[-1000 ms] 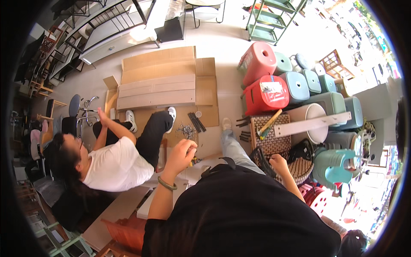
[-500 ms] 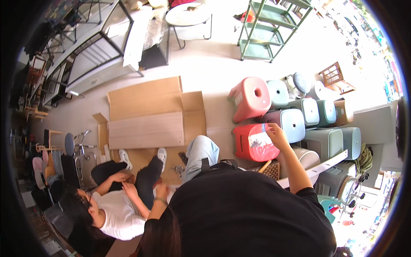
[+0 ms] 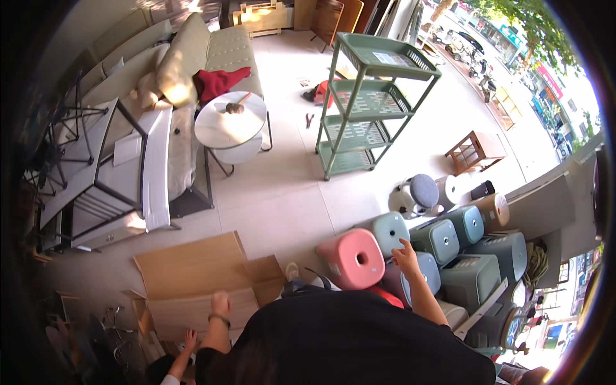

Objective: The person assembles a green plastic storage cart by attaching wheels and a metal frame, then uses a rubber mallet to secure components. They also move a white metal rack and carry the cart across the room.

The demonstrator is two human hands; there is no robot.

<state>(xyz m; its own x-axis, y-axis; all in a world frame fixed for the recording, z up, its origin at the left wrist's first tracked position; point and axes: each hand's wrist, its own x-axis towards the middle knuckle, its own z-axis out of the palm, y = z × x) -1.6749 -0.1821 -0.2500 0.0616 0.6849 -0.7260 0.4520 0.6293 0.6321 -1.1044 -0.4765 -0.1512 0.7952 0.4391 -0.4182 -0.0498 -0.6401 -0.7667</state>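
Note:
My right hand [image 3: 405, 258] is raised over the stools on the right, fingers apart and nothing in them. Below and around it are a pale blue-green stool [image 3: 389, 239] and a blue-grey one [image 3: 425, 276]. It looks above them, though contact cannot be judged. Nearest on the left is a pink stool [image 3: 351, 258], with part of a red stool [image 3: 387, 296] showing by my shirt. My left hand [image 3: 220, 303], a band at its wrist, hangs loosely curled and slightly blurred over a long light-brown board [image 3: 176, 314]. I see nothing in it.
Opened cardboard [image 3: 192, 260] lies on the floor. A co-worker's hand [image 3: 190, 340] is beside the board at lower left. Ahead stand a green tiered cart [image 3: 369, 106] and a round white table [image 3: 224, 131] with a mallet [image 3: 235, 108]. A small wooden stool [image 3: 476, 154] stands right of the cart.
My view has lifted and shifted forward, bringing in the sofa and whole cart. My right hand has left the red stool's top. My left hand now shows over the board.

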